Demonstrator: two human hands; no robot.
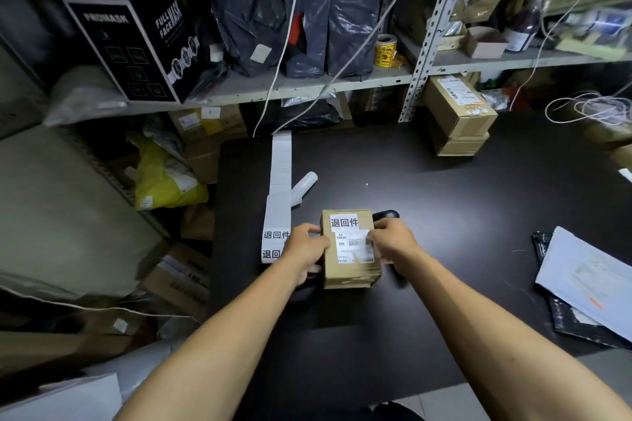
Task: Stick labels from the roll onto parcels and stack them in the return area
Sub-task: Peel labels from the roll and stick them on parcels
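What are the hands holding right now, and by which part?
Both hold the small cardboard parcel on the table: the left hand grips its left side, the right hand its right side, fingers over the shipping label's edge.

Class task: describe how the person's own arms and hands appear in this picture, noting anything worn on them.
Both forearms are bare right up to the bottom edge of the picture, with no sleeves in view. The left hand and right hand wear no gloves. No watch, bracelet or ring shows on the visible parts.
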